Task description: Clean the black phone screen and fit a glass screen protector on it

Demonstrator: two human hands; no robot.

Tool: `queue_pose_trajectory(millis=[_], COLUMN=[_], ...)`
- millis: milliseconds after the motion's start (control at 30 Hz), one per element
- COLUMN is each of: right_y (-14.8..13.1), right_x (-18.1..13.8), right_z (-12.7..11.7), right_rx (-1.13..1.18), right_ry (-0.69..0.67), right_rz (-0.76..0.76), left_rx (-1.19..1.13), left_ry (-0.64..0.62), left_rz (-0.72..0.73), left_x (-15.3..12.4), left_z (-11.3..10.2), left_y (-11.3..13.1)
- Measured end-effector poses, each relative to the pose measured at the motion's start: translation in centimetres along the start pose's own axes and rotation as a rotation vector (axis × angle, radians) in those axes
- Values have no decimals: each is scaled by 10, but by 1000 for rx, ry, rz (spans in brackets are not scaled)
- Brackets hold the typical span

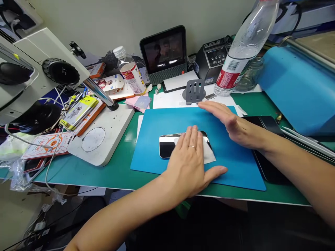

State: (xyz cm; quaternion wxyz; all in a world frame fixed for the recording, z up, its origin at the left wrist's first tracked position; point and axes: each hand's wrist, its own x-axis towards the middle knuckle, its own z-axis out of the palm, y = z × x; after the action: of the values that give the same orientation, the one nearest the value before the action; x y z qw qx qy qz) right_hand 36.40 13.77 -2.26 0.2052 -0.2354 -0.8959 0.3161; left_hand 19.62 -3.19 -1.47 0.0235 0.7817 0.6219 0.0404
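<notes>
A phone (167, 144) lies flat with its glossy dark face up on a blue mat (235, 164). A white cloth (209, 155) is spread over the phone's right part. My left hand (190, 164) rests flat on the cloth and phone, fingers stretched out together, a ring on one finger. My right hand (225, 120) hovers open, palm down, just above the mat's far right part, beyond the phone. It holds nothing.
A microscope (31, 76) with a white base (104, 136) stands at the left. At the back stand a small screen (164, 52), a grey phone stand (195, 91), a clear water bottle (246, 45) and a smaller bottle (130, 71). A blue roll (298, 87) lies right.
</notes>
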Motion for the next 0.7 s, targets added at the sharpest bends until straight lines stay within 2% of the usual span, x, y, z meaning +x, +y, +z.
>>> queue_pose_trajectory(millis=[167,300,500,600,700], right_y=[-2,-5,0,2,-3], right_x=[1,2,2,2,4], right_z=[-2,-5,-2,0,-6], right_rx=[10,9,13,-3,-25], right_ry=[-11,-22,-16,-10,-22], right_rz=[18,39,-2,5,12], left_rx=[9,10,-43,-47,-45], left_ry=[-28,6,-48,-88,-109], left_rz=[-97,-96,28,105,169], left_x=[-35,-48,-12,2,3], left_z=[-5,-3,-11,-19,-28], left_y=[-47,-56,-45,-61,-92])
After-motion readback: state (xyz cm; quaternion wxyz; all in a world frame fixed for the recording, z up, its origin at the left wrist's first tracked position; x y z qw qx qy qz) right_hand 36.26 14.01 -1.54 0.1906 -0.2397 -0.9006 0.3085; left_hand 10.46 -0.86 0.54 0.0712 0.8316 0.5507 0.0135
